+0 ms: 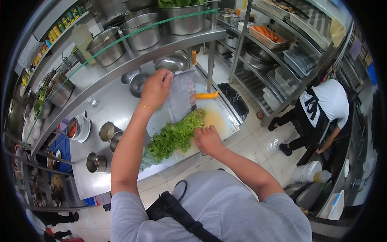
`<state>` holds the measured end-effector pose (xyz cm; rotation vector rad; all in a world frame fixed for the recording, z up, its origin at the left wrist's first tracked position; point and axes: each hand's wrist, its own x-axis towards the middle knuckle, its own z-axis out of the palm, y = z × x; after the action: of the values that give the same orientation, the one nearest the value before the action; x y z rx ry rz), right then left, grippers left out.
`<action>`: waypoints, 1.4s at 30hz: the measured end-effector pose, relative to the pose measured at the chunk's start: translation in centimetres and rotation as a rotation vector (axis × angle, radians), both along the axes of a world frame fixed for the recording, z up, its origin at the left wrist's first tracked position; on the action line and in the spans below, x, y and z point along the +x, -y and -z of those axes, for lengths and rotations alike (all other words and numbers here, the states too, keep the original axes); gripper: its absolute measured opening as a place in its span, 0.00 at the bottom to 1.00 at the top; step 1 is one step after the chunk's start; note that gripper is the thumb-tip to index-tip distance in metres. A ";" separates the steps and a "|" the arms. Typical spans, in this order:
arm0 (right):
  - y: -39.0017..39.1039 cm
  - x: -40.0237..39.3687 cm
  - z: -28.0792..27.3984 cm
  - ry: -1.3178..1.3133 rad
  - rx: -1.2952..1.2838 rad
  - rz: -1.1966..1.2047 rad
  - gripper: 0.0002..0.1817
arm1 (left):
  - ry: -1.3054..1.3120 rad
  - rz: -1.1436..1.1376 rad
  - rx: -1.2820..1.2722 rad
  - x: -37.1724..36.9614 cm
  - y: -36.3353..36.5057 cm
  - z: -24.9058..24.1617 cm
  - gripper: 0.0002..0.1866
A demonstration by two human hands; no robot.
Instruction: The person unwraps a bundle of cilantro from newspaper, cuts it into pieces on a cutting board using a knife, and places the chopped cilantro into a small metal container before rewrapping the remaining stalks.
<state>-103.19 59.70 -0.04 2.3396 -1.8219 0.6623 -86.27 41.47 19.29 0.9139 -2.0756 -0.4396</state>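
Pinching greyish wrapper (180,99) in left hand (157,88); touching leafy greens (173,137) near front right corner of worktop (111,109) with curled right hand (209,141), cannot tell if gripping. Seems to be at unwrapping; next probably calls for steadying greens and lifting wrapper clear.

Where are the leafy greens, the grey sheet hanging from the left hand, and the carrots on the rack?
Leafy greens (170,138): head view, middle of the leafy pile.
Grey sheet (180,97): head view, middle of its crinkled face.
Carrots (267,33): head view, middle of the orange heap.
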 end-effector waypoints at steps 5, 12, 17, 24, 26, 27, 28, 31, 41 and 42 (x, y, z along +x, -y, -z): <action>-0.2 0.6 0.3 0.075 0.111 0.032 0.12 | -0.032 0.005 -0.008 -0.8 -0.6 -2.2 0.10; 0.9 0.9 0.7 0.128 0.199 0.041 0.12 | -0.050 0.070 -0.064 -2.1 -1.2 -4.6 0.10; 2.4 1.4 1.5 0.024 0.160 0.010 0.11 | -0.071 0.107 -0.132 -3.5 -1.3 -6.5 0.10; 3.5 1.9 0.7 -0.040 0.238 0.005 0.08 | -0.082 0.091 -0.256 -3.5 -0.6 -9.3 0.11; 3.9 2.2 -0.6 -0.113 0.415 -0.001 0.07 | -0.096 0.088 -0.284 -3.4 -0.4 -10.4 0.11; 4.2 2.5 -1.1 -0.113 0.414 -0.001 0.07 | -0.109 0.085 -0.311 -3.4 -0.3 -10.8 0.11; 4.6 2.8 -1.4 -0.146 0.486 0.025 0.07 | -0.109 0.085 -0.313 -3.3 -0.3 -11.3 0.11; 5.1 3.4 -2.2 -0.192 0.576 0.053 0.07 | -0.124 0.103 -0.287 -3.0 -0.6 -12.7 0.11; 5.2 3.3 -2.2 -0.178 0.665 0.058 0.11 | -0.129 0.044 -0.515 -2.3 0.7 -17.4 0.14; 5.1 3.2 -2.1 -0.182 0.662 0.057 0.11 | -0.129 0.045 -0.523 -2.4 0.7 -17.7 0.14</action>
<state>-99.99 54.65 2.08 2.5713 -2.2535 -0.2059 -88.64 40.80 36.96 0.5127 -1.9548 0.0300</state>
